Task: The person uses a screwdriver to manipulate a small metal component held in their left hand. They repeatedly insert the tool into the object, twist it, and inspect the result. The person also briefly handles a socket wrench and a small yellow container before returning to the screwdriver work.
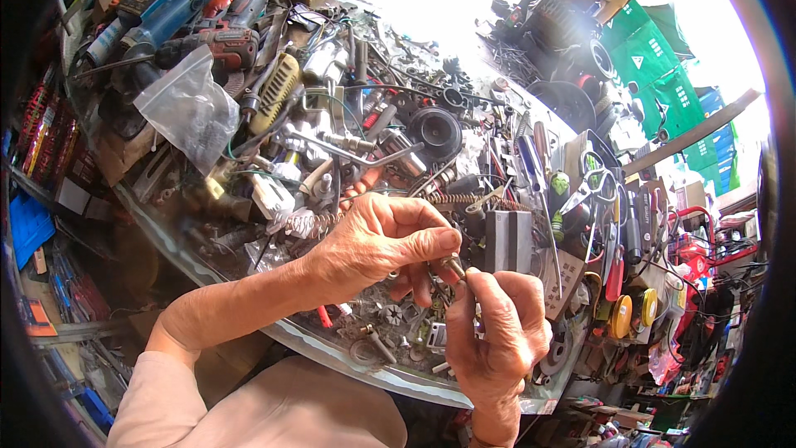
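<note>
Pinching the lower end of a small metal cylinder (453,266) between thumb and forefinger of the right hand (497,332). Bringing the thumb and curled fingers of the left hand (390,241) right up to its upper end; impossible to tell whether closed on it there. Held above the near side of a cluttered workbench (365,375), just left of a gray block (507,241) and right of a coil spring (307,224). Slanting lengthwise from upper left to lower right, pointing down between the right fingertips.
</note>
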The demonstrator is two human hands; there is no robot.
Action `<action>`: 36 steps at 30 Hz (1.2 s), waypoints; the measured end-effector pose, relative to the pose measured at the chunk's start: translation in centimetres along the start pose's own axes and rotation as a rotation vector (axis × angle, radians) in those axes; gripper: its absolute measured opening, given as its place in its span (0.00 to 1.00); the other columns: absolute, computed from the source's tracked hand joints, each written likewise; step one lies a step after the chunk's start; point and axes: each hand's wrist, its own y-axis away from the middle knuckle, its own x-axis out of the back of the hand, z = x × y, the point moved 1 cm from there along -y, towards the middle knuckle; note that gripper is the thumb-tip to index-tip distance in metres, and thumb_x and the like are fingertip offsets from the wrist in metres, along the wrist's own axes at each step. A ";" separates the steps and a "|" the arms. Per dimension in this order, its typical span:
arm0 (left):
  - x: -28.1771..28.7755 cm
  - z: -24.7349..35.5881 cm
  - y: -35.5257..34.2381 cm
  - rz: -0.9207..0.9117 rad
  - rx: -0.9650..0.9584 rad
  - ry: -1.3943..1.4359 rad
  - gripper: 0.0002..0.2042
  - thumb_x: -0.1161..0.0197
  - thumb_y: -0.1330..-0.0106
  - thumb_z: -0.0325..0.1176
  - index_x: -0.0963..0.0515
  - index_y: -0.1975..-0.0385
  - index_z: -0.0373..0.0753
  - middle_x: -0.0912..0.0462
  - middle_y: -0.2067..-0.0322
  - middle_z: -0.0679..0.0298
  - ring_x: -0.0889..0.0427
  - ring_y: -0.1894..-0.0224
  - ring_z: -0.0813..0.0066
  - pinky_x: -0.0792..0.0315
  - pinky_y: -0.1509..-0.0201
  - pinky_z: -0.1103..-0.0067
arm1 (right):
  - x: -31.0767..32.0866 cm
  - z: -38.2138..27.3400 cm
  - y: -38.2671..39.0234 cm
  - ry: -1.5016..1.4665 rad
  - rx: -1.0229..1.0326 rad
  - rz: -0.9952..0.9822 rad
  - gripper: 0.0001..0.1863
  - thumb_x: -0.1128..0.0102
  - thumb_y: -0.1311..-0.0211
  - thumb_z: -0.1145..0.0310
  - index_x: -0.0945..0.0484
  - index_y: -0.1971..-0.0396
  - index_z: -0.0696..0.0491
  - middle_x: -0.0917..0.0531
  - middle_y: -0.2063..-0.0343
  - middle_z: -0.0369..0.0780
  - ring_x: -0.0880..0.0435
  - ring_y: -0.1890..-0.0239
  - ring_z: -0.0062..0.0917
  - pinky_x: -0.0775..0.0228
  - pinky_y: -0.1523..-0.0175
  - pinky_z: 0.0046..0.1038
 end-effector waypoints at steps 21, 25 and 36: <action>-0.2 -0.1 0.1 -0.012 -0.084 -0.111 0.09 0.40 0.39 0.30 0.24 0.62 0.31 0.18 0.73 0.57 0.17 0.74 0.75 0.29 0.81 0.87 | 0.8 1.3 -0.2 0.042 -0.007 -0.135 0.11 0.40 0.50 0.79 0.26 0.65 0.57 0.25 0.75 0.42 0.23 0.80 0.31 0.31 0.80 0.27; -0.3 0.1 0.1 0.012 -0.087 -0.149 0.09 0.39 0.41 0.28 0.24 0.64 0.29 0.18 0.73 0.56 0.17 0.74 0.72 0.28 0.81 0.86 | 1.1 1.2 -0.5 0.036 -0.064 -0.210 0.08 0.42 0.48 0.78 0.26 0.66 0.57 0.26 0.76 0.42 0.24 0.80 0.33 0.32 0.79 0.29; -0.5 -0.1 -0.2 -0.064 -0.154 -0.291 0.10 0.38 0.44 0.20 0.23 0.62 0.30 0.18 0.70 0.59 0.18 0.68 0.79 0.25 0.74 0.89 | 2.0 1.5 -0.8 -0.189 -0.275 -0.292 0.04 0.44 0.46 0.78 0.27 0.69 0.59 0.26 0.79 0.43 0.25 0.80 0.34 0.34 0.75 0.29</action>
